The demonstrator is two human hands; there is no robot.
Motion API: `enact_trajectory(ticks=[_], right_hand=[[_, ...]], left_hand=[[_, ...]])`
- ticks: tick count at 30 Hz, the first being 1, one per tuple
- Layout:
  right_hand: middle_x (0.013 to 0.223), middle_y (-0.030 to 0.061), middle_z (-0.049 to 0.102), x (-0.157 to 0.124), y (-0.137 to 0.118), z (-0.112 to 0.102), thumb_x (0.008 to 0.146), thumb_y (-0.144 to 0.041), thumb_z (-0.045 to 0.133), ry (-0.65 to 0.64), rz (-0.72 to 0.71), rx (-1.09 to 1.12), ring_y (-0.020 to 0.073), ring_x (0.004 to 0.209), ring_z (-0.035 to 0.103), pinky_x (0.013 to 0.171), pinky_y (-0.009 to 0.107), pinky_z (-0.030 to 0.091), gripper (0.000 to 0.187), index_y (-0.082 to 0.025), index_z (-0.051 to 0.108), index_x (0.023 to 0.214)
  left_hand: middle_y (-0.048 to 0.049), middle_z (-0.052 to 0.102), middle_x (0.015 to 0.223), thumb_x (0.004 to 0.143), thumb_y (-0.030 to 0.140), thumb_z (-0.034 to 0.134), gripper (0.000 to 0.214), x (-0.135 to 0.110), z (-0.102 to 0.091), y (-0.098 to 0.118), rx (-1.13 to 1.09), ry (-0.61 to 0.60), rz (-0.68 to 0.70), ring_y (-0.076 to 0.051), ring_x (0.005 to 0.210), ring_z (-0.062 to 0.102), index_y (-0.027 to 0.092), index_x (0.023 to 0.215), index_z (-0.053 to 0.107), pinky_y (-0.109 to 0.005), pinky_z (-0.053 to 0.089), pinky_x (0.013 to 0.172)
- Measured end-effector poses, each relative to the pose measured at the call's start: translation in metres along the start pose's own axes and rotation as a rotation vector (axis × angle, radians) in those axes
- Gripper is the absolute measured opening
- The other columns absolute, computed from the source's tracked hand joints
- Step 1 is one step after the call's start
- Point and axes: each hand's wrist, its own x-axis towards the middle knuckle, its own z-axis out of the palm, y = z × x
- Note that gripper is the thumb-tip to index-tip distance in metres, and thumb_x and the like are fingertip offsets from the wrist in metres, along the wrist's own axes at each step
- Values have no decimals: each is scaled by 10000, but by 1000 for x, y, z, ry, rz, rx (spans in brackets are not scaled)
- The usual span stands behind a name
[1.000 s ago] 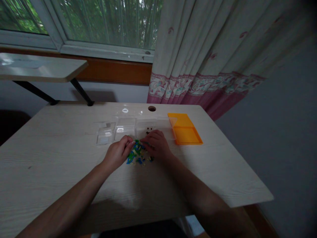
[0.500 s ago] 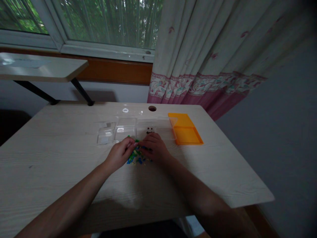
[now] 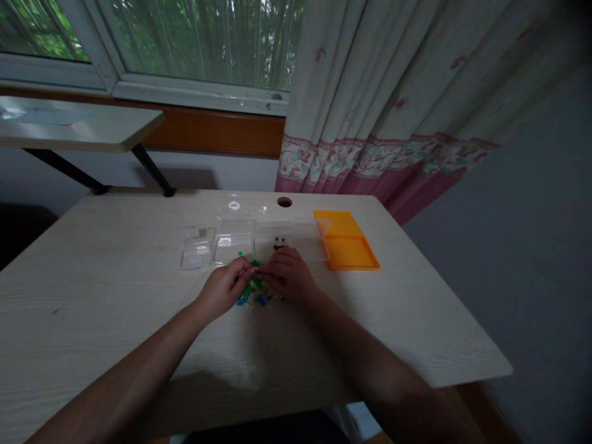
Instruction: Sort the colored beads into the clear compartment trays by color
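A small heap of tiny green, blue and yellowish plastic pieces (image 3: 252,296) lies on the pale wooden table (image 3: 115,296). My left hand (image 3: 224,285) and my right hand (image 3: 289,276) rest over the heap, fingertips meeting above it in a pinch. What they pinch is too small to make out. Just behind the hands stands a clear plastic compartment box (image 3: 231,242) with a few dark bits in one cell. One loose green piece (image 3: 240,253) lies by the box.
An orange lid (image 3: 346,246) lies to the right of the clear box. A round cable hole (image 3: 283,201) is near the table's far edge. A second desk (image 3: 74,126) stands at the back left under the window; a curtain hangs at the right.
My two hands have drawn together over the heap until the fingertips meet. The right hand slid slightly left and covers more of the pieces.
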Motion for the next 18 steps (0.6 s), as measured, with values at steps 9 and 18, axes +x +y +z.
enact_trajectory(ticks=[9,18], right_hand=[[772,20,710,-1,-1,-2,909,-368,603,8,15,9,158,825,620,864,324,472,189,-260,759,911],[806,16,725,0,6,-9,877,-333,662,135,200,-121,186,882,601,884,361,429,132,-267,773,903]], left_hand=[[27,578,666,984,440,388,311,0,-1,1,20,4,7,-125,623,564,201,884,561,-220,401,602],[35,595,676,982,450,389,300,0,-2,1,53,72,-52,-126,607,575,222,1009,582,-219,403,594]])
